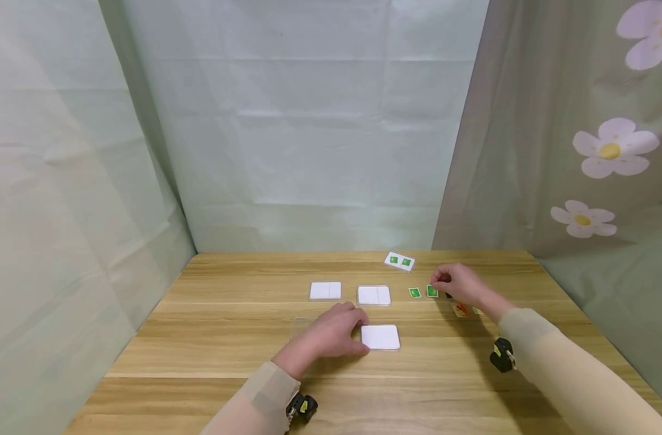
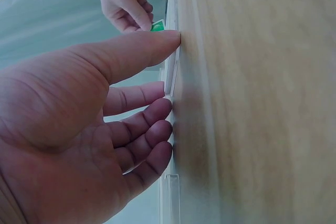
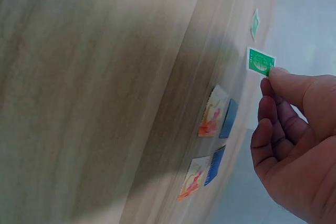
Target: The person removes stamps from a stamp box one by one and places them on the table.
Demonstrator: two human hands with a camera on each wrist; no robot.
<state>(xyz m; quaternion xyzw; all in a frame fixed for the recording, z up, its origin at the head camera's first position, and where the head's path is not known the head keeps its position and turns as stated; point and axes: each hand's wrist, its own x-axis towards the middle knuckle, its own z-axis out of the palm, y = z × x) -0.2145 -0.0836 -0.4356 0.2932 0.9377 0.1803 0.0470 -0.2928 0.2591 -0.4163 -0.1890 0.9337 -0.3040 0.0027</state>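
My right hand (image 1: 461, 284) pinches a green stamp (image 3: 260, 61) with a white border by its edge, between thumb and index finger. A second green stamp (image 1: 415, 292) lies just left of it on the table. At the middle front, my left hand (image 1: 333, 331) holds a white card (image 1: 380, 337) in a clear sleeve at its left end, thumb on the near side and index finger on the far side. The left wrist view shows that thumb and index finger against the card's edges, the other fingers loosely bent beside them.
Two sleeved white cards (image 1: 325, 290), (image 1: 374, 295) lie behind my left hand. Farther back is a card with two green stamps (image 1: 400, 261). Orange-patterned stamps (image 3: 212, 114) and blue stamps (image 3: 229, 119) lie under my right hand. A clear sleeve (image 1: 301, 326) lies partly behind my left hand. Curtains border the wooden table (image 1: 228, 356).
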